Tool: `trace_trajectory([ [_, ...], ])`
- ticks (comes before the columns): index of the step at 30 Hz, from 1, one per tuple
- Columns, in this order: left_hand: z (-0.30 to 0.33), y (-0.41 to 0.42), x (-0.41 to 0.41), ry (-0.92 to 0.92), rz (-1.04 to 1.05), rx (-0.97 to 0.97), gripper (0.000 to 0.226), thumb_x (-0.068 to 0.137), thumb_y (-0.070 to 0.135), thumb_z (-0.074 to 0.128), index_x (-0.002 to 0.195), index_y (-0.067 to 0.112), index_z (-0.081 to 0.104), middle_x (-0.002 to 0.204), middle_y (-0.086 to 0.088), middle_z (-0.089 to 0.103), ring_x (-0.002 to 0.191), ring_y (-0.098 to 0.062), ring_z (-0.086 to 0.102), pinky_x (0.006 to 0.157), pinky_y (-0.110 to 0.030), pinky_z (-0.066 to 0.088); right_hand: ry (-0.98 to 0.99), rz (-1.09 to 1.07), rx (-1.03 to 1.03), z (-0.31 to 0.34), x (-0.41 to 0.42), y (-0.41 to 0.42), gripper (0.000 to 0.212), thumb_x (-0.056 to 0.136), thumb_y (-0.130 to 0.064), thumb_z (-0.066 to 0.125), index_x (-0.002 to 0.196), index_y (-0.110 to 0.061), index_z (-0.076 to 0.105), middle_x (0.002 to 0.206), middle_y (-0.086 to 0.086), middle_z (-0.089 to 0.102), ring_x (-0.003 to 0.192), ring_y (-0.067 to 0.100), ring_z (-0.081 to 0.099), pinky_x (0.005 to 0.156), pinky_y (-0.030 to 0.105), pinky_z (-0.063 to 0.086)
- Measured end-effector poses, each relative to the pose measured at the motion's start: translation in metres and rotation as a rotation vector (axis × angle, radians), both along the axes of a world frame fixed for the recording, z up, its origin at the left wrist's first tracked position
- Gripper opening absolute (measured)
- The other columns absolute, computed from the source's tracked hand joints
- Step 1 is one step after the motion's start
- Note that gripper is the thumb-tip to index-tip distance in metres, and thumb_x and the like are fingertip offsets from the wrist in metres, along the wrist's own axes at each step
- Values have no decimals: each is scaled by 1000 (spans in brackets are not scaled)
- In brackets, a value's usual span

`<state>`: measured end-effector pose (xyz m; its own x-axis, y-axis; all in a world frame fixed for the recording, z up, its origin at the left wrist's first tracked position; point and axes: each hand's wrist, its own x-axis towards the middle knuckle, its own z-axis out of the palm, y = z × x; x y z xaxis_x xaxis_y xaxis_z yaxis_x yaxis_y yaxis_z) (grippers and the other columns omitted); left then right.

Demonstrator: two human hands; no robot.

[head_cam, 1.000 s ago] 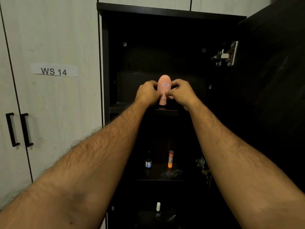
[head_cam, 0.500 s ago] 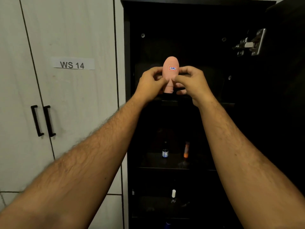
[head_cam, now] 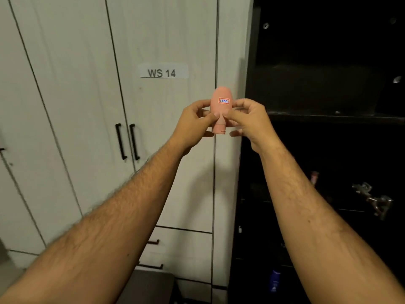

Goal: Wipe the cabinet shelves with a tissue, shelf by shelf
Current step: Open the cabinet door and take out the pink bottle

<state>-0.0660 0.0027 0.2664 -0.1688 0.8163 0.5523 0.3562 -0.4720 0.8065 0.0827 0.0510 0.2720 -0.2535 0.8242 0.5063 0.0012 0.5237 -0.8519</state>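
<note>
Both hands hold a small pink bottle [head_cam: 221, 106] upside down, cap at the bottom, in front of the pale doors beside the dark cabinet [head_cam: 328, 150]. The left hand [head_cam: 192, 126] pinches it from the left with thumb and fingers curled round its body; the right hand [head_cam: 249, 121] pinches it from the right, thumb on the front near the neck. A small red-bordered sticker [head_cam: 223, 100] with handwriting sits on the bottle's front, too small to read surely.

The cabinet stands open at the right, its inside very dark. An upper shelf [head_cam: 328, 116] runs at about the height of the hands, with a small pale speck on it. Lower down, a pinkish tube [head_cam: 314, 177] stands on a shelf behind the right forearm, and a blue bottle [head_cam: 275, 280] stands near the bottom. A metal hinge [head_cam: 372, 200] shows at the right edge. No tissue is to be seen in either hand.

On the left, the pale doors carry a label [head_cam: 163, 72] reading "WS 14" and two black handles [head_cam: 128, 141] side by side. Below them are drawers [head_cam: 182, 249] with black pulls.
</note>
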Motion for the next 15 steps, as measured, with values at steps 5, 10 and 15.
trace_trajectory([
  [5, -33, -22, -67, -15, 65, -96, 37, 95, 16, 60, 131, 13, 54, 106, -18, 67, 93, -24, 70, 72, -35, 60, -28, 107, -113, -32, -65, -14, 22, 88, -16, 69, 108, -16, 63, 98, 7, 72, 80, 19, 74, 69, 39, 58],
  [10, -69, -37, -121, -53, 133, -190, 38, 95, 15, 59, 132, 14, 53, 104, -16, 67, 92, -23, 70, 71, -33, 59, -87, 182, -216, -66, -122, -20, 22, 87, -14, 67, 109, -12, 64, 95, 8, 73, 79, 20, 74, 69, 39, 55],
  [15, -109, -38, -165, -119, 193, -252, 36, 94, 14, 60, 130, 13, 55, 103, -19, 68, 89, -24, 72, 68, -33, 59, -154, 249, -281, -100, -171, -12, 17, 87, -15, 67, 104, -16, 64, 93, 7, 72, 78, 19, 73, 66, 36, 54],
])
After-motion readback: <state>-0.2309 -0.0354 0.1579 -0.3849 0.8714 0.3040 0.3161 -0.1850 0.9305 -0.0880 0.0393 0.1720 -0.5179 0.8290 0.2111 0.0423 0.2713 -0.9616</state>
